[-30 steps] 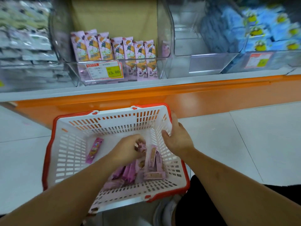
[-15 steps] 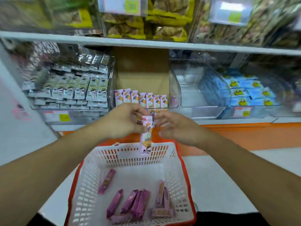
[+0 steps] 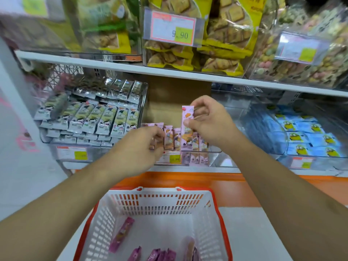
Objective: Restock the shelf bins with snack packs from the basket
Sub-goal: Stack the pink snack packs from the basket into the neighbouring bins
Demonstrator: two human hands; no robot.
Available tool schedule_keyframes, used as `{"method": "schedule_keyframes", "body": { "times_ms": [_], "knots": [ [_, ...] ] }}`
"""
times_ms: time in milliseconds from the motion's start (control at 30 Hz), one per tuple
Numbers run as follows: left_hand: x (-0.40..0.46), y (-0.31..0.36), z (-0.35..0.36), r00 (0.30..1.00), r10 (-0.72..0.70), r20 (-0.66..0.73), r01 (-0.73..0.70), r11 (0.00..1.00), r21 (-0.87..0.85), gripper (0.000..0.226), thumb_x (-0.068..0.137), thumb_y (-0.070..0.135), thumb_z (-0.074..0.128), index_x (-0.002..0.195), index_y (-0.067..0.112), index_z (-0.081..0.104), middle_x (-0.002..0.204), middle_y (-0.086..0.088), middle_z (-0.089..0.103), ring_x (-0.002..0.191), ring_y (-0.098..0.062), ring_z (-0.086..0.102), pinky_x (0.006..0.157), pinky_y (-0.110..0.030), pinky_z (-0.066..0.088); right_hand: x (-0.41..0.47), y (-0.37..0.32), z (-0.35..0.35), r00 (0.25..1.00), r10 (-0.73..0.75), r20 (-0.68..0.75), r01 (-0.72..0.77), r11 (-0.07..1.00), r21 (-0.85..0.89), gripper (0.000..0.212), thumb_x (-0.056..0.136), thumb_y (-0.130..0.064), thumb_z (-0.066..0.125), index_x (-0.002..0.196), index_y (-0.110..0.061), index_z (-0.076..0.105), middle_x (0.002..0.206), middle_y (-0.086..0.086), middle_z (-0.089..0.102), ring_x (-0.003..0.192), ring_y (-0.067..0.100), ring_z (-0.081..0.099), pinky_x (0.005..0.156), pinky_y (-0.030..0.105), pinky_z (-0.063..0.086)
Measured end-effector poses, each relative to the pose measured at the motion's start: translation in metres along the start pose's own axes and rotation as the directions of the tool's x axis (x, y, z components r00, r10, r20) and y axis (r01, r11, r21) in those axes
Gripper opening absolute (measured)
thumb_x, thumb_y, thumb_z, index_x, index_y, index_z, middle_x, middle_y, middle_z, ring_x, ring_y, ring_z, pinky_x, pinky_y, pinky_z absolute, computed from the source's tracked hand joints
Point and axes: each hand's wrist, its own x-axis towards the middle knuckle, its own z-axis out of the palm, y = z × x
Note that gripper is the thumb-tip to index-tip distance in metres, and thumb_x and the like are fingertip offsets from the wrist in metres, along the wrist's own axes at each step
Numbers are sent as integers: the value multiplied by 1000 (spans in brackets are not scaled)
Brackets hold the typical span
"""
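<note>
Step in hand: placing. Right hand [image 3: 209, 119] pinches pink snack pack [image 3: 187, 127] upright, above row in clear bin [image 3: 188, 157] at 12 o'clock. Left hand [image 3: 140, 147], fingers curled at row's left end; hold unclear. Next, likely: lower pack into row. More packs in basket [image 3: 150, 202], 6 o'clock.

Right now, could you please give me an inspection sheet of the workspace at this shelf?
Surface: white shelf ledge over an orange base; pale floor below.
Job's things: pink snack pack upright above the pink-pack bin; white basket with a red rim on the floor, more packs lying inside.
Clutter: nothing seen.
Grips: right hand pinches the pack; left hand at the bin's row, grip unclear.
Cables: nothing seen.
Surroundings: grey-green packs left, blue packs right, yellow biscuit bags above with a 9.90 tag.
</note>
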Motion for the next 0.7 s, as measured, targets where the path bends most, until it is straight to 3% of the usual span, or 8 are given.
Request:
{"method": "schedule_keyframes", "body": {
  "times_ms": [133, 300, 400, 500, 600, 700],
  "knots": [
    [0, -15, 7, 996, 65, 66, -79, 968, 237, 40, 95, 30, 65, 135, 28, 61, 132, 6, 64, 119, -14, 60, 104, -33, 48, 23, 17, 14, 997, 76, -18, -77, 997, -20, 31, 86, -22, 87, 103, -31, 62, 92, -1, 73, 84, 18, 75, 78, 49, 65],
    [1, -20, 11, 992, 97, 79, -115, 954, 278, 40, 94, 31, 63, 134, 28, 61, 130, 6, 63, 119, -16, 59, 102, -36, 49, 39, 28, 28, 997, 82, -11, -83, 994, -71, 33, 85, -23, 88, 102, -29, 60, 91, 7, 74, 84, 23, 74, 75, 44, 64],
    [1, -24, 12, 990, 118, 71, -134, 950, 283, 37, 94, 29, 63, 131, 28, 62, 128, 9, 63, 118, -13, 59, 102, -35, 49, 40, 40, 39, 992, 115, 43, -108, 984, -143, 35, 80, -23, 92, 94, -28, 60, 69, -5, 69, 72, 19, 68, 78, 49, 62],
    [1, -27, 12, 989, 125, 72, -141, 950, 278, 35, 95, 30, 62, 130, 27, 62, 125, 9, 62, 116, -12, 58, 101, -36, 50, 39, 47, 45, 992, 109, 56, -95, 971, -218, 36, 76, -24, 95, 89, -25, 61, 58, -14, 65, 64, 7, 63, 76, 39, 59],
    [0, -30, 13, 989, 133, 67, -146, 954, 261, 37, 95, 30, 63, 132, 28, 61, 123, 9, 62, 116, -11, 57, 102, -36, 50, 33, 46, 45, 991, 110, 72, -87, 958, -273, 33, 78, -26, 94, 94, -22, 65, 66, -12, 69, 61, -4, 63, 61, 24, 52],
    [-1, -30, 14, 988, 143, 57, -153, 952, 265, 33, 95, 29, 62, 128, 27, 62, 121, 8, 62, 115, -12, 57, 101, -35, 50, 28, 46, 46, 993, 101, 65, -76, 947, -311, 30, 80, -25, 92, 98, -21, 68, 83, -13, 69, 71, -2, 62, 49, 8, 38]
  ]
}}
